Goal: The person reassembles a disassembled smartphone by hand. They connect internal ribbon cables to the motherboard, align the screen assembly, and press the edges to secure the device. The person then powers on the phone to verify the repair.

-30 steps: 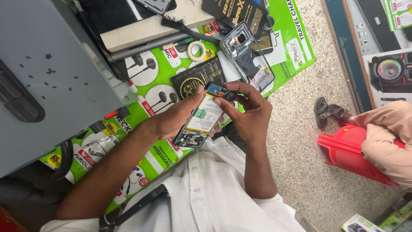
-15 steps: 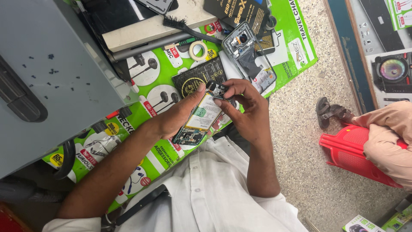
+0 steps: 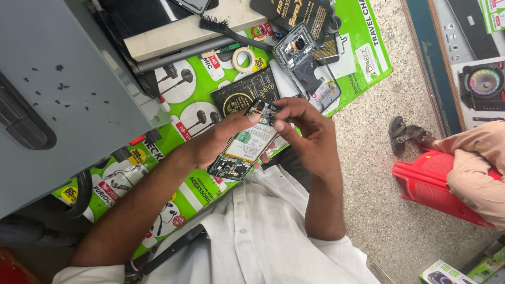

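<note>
You've got the opened phone [image 3: 243,151] in your left hand [image 3: 215,142], back cover off, battery and boards exposed, held just in front of the black flat box [image 3: 247,93] that lies on the green poster-covered table [image 3: 194,184]; left grip is closed along the phone's long edges, thumb over the top end. Your right hand [image 3: 310,134] is pinched shut at the phone's top end, fingertips [image 3: 278,125] on a small part beside the camera area, too small to tell what. Judge it light and stiff but fragile: bare boards, thin ribbon cables, a battery that shouldn't be bent or poked, so keep hold by the frame rails, not the middle. A second stripped phone frame [image 3: 307,66] lies just beyond the black box, tape roll [image 3: 243,59] and brush [image 3: 231,30] beside that box too
</note>
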